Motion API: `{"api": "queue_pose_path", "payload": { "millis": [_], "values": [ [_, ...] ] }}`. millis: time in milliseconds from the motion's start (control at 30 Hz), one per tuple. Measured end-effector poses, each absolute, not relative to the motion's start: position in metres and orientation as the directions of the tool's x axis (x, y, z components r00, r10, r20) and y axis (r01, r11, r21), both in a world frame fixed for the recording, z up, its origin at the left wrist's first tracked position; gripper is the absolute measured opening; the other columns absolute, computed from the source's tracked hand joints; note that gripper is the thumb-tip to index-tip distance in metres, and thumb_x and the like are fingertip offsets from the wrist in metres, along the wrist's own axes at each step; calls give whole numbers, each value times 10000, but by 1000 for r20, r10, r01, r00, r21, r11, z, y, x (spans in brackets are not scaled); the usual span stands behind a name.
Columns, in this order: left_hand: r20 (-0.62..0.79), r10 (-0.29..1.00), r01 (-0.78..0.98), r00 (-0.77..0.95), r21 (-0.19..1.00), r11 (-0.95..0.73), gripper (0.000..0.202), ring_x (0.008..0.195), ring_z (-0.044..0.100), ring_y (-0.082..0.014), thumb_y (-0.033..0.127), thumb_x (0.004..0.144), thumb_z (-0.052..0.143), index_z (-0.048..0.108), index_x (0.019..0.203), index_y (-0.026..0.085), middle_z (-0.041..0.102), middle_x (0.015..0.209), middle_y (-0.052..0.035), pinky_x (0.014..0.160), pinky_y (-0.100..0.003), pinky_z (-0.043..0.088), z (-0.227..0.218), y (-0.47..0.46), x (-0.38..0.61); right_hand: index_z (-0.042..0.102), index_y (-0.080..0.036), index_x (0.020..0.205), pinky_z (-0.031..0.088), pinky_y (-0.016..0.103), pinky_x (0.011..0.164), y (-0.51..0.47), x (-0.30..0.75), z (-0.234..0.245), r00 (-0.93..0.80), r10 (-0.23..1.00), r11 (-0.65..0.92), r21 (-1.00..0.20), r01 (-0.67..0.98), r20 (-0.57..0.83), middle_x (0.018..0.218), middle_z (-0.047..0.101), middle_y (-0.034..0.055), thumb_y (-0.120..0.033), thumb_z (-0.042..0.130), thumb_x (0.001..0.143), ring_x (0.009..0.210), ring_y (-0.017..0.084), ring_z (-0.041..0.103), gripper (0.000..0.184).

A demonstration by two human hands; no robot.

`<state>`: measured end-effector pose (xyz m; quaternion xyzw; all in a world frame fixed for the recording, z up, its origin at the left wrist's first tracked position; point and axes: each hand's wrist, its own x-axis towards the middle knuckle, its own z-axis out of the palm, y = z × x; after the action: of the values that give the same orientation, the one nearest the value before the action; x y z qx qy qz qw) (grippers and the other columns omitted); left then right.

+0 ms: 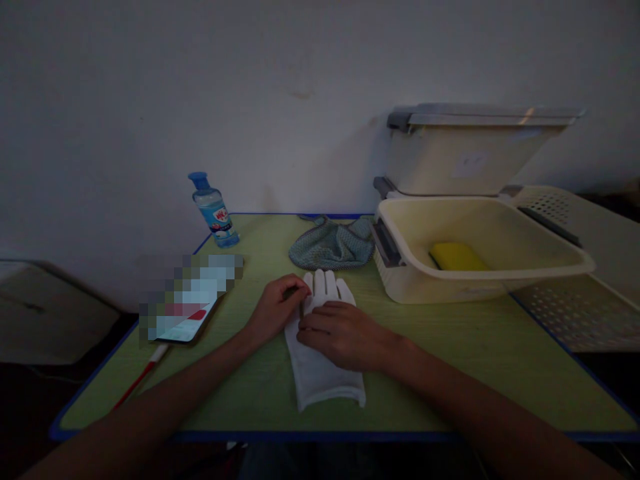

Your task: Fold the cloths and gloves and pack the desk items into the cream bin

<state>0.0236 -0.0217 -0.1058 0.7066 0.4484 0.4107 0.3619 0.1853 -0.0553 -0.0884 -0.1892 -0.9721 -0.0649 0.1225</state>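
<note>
A white glove (pixel 327 383) lies flat on the table, its fingers pointing away from me and its cuff toward me. At the glove's left edge, near the base of its fingers, my left hand (pixel 277 305) is closed in a pinch on the fabric. My right hand (pixel 345 337) rests across the palm of the glove, fingers stretched out and lying on the cloth. The part of the glove under my right hand is hidden. Just beyond the glove's fingertips is a crumpled grey-blue cloth (pixel 333 245).
On the right stands a cream plastic box (pixel 415 283) with its lid (pixel 450 157) raised; a yellow sponge (pixel 457 257) lies inside. A blue bottle (pixel 216 212) is at the back left. Nearer me lies a phone (pixel 193 320) with a red cable (pixel 135 385). The green table (pixel 240 407) has a blue edge.
</note>
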Motion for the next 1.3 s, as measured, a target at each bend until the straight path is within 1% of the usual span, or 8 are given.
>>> {"api": "queue_pose_path", "payload": {
  "millis": [100,233,400,500,800,1000,1167,1300],
  "values": [
    [292,904,375,312,837,-399,140,667,542,-148,230,727,479,589,679,156,573,672,-10,649,-255,407,-107,-22,24,564,-114,994,418,311,762,-51,186,-90,-850,450,872,70,485,274,959,620,77,-139,453,870,867,167,541,169],
    [327,883,393,335,803,-447,136,713,560,-150,176,731,465,599,711,167,591,714,-13,698,-264,416,-108,-22,25,565,-113,997,426,331,810,-50,185,-92,-824,504,847,41,531,260,987,615,90,-147,433,877,908,175,543,182],
    [335,883,388,329,804,-450,137,730,562,-152,161,727,460,596,710,166,592,724,-13,718,-267,421,-110,-21,24,571,-122,1003,428,353,849,-52,184,-89,-825,517,846,12,533,229,1001,610,91,-200,455,871,965,195,529,193],
    [319,888,402,330,804,-438,142,718,556,-152,171,735,448,589,714,163,585,720,-15,702,-264,421,-110,-21,23,565,-108,1026,409,347,908,-52,185,-89,-824,521,850,-43,526,221,1049,595,101,-218,495,850,1026,204,504,219],
    [312,887,425,341,790,-441,135,740,558,-159,173,728,456,589,707,169,589,727,-17,720,-271,426,-107,-22,23,452,-42,1183,321,383,1018,-57,187,-93,-833,514,854,-214,474,206,1224,503,185,-324,533,824,1198,217,390,464],
    [320,888,425,332,789,-443,140,744,561,-161,181,735,453,589,703,173,586,718,-16,717,-270,429,-108,-22,23,435,-56,1215,303,389,1027,-58,187,-92,-834,517,851,-220,477,191,1237,492,171,-366,508,834,1194,222,391,496],
    [310,887,426,342,790,-440,140,746,557,-164,201,743,447,578,706,169,583,732,-24,727,-282,420,-107,-23,23,444,-27,1195,302,368,1027,-59,187,-91,-838,511,855,-207,475,191,1227,495,183,-362,507,835,1180,226,401,496],
    [299,887,422,351,796,-435,148,753,553,-169,215,751,444,578,718,162,579,743,-33,732,-288,416,-107,-23,23,460,-49,1179,317,368,1018,-59,187,-90,-838,507,859,-192,474,203,1216,510,164,-354,520,828,1166,222,417,469]
  ]
}}
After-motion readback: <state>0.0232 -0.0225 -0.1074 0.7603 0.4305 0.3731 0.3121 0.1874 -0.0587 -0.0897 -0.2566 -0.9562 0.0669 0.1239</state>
